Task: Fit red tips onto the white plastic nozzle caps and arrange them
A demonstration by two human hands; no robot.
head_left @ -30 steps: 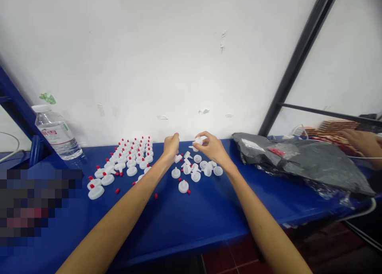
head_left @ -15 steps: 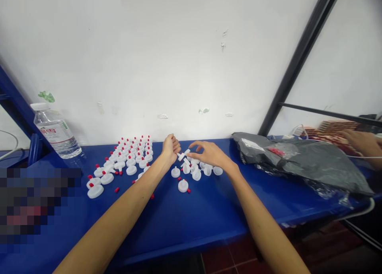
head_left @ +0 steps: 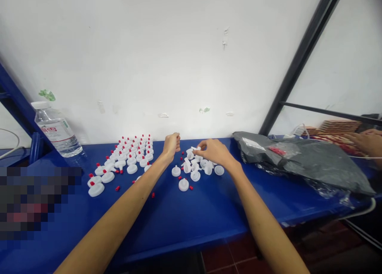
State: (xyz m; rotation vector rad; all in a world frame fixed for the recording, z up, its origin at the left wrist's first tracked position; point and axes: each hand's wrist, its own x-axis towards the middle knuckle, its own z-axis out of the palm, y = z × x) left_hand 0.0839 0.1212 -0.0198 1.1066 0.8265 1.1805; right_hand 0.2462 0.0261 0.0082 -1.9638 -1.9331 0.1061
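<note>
My left hand (head_left: 171,144) is curled into a fist above the blue table (head_left: 191,218), between two groups of small parts; what it holds is hidden. My right hand (head_left: 212,151) pinches a white cap piece (head_left: 197,148) at the far edge of a loose pile of white caps (head_left: 195,168). To the left, several white caps with red plugs (head_left: 131,152) stand in rows. A few loose red plugs (head_left: 152,195) lie on the table near my left forearm.
A water bottle (head_left: 53,129) stands at the back left by the white wall. A grey plastic bag (head_left: 301,158) lies at the right. Another person's hand (head_left: 365,140) rests at the far right edge. A black diagonal bar (head_left: 298,63) rises at the right.
My right hand dropped from holding a cap up in the air to the far edge of the white pile. My left fist stayed closed and shifted slightly.
</note>
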